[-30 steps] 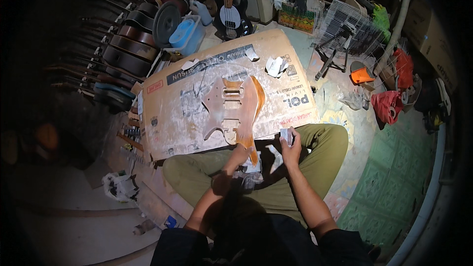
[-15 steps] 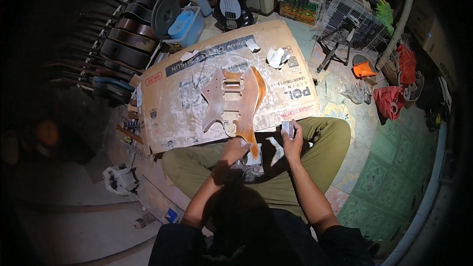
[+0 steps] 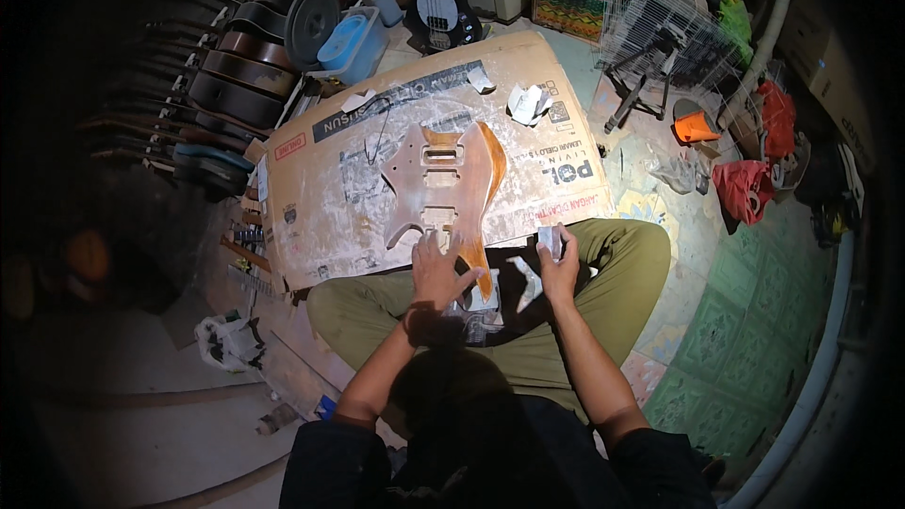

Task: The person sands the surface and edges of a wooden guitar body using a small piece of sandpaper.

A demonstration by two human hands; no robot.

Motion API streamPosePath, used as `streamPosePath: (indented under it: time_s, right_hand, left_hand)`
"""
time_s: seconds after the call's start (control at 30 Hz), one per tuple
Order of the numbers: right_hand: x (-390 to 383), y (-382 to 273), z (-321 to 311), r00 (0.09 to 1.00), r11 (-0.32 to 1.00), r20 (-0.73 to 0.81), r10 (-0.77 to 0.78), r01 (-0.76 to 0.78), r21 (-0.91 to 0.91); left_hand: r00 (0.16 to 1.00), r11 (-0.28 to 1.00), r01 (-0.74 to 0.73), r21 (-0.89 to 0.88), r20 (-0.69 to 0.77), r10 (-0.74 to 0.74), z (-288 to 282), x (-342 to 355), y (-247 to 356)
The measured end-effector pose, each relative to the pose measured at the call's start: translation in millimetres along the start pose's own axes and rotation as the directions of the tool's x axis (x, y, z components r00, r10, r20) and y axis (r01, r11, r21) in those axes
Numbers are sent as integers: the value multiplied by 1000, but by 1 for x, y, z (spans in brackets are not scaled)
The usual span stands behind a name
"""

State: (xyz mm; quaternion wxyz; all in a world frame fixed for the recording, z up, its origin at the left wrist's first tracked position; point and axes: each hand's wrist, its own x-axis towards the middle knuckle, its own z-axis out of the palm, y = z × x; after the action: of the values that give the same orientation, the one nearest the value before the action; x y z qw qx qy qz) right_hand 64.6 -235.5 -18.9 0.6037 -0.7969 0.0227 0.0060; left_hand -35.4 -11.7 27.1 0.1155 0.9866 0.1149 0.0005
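An unfinished electric guitar body (image 3: 468, 184) in reddish-brown wood, with routed cavities and a yellowish edge on its right, lies on a flat cardboard sheet. Its long horn points towards me over my lap. My left hand (image 3: 436, 271) rests at the body's near end, left of that horn, fingers stretched out and thumb spread towards the horn. Over my right knee, apart from the body, my right hand (image 3: 560, 269) pinches a small grey block (image 3: 549, 239) between thumb and fingers. Whether the block is wrapped in sandpaper is too small to tell.
Crumpled paper pieces (image 3: 529, 105) lie on the dusty cardboard (image 3: 320, 198). Several guitars (image 3: 236, 85) stand in a row at the left, and a black bass (image 3: 443, 14) stands beyond. At the right are a wire cage (image 3: 650, 24), an orange container (image 3: 696, 124) and a red bag (image 3: 740, 190).
My left hand has loosened from around the near horn and moved slightly up and left, its fingers now stretched out. My right hand keeps the grey block almost in place.
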Motion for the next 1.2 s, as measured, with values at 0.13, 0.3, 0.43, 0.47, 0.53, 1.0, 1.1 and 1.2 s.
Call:
streamPosePath:
  time_s: [0.13, 0.3, 0.43, 0.47, 0.53, 1.0, 1.1, 1.2]
  right_hand:
    - [0, 2, 0, 1000, 1000, 10, 19, -19, 5]
    - [-1, 6, 2, 1000, 1000, 1, 5, -5, 26]
    - [0, 5, 1, 1000, 1000, -7, 17, -17, 7]
    - [1, 5, 1, 1000, 1000, -1, 22, -22, 13]
    - [-1, 0, -2, 999, 999, 5, 31, -31, -6]
    - [0, 0, -2, 999, 998, 37, 16, -14, -62]
    - [-1, -2, -2, 999, 998, 38, 23, -21, -61]
    - [0, -2, -3, 999, 996, 29, 36, -34, -79]
  left_hand:
    - [984, 980, -173, -104, 16, 175, -3, -9, 12]
    - [1000, 1000, -26, -8, -9, 26, -2, 5, -4]
    - [999, 1000, -24, -19, 23, 24, -4, -3, 14]
    - [999, 1000, -25, -17, 23, 25, -3, -9, 17]
    - [996, 992, -90, -89, 16, 92, 0, -19, 22]
    - [992, 995, -83, -58, 88, 88, 4, -23, 33]
    - [997, 1000, -14, -16, 69, 15, 5, -19, 26]
    - [997, 997, 75, 12, 27, -75, 4, -10, 17]
